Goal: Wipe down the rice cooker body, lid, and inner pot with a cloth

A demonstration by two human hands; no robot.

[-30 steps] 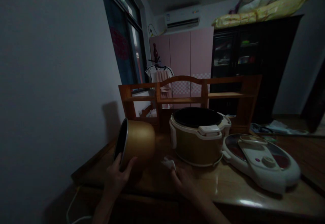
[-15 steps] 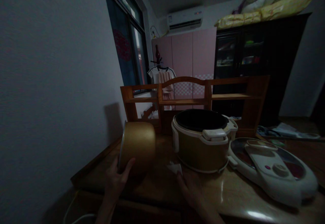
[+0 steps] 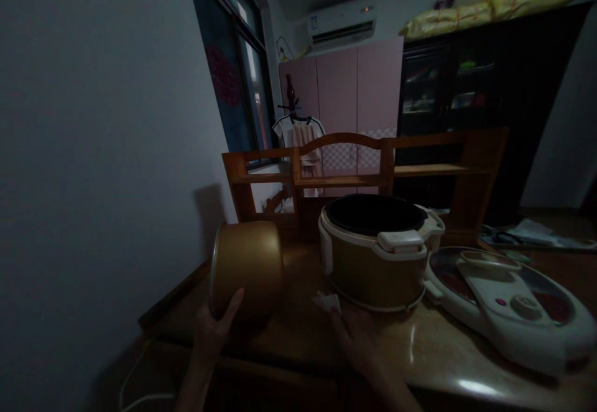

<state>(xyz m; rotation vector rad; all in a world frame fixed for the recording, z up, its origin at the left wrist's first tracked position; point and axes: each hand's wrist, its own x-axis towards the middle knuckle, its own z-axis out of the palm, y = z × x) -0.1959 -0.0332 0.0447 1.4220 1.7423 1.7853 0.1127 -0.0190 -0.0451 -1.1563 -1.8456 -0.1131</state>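
Observation:
A gold-coloured inner pot is tipped on its side over the left part of the wooden desk. My left hand grips its rim, thumb on the outer wall and fingers hidden inside. Between the fingertips of my right hand is a small white tissue, held low over the desk. Just beyond that hand stands the rice cooker body, gold with white trim, its top open and dark inside. The cooker's white lid lies to the right, apart from both hands.
A wooden shelf rack runs along the back of the desk. The white wall rises close on the left. A white cable hangs below the desk's left corner. Wardrobes and an air conditioner are farther back.
The gold pot has turned slightly and shifted a little left with my left hand. My right hand keeps the tissue at nearly the same spot. The camera view has shifted slightly.

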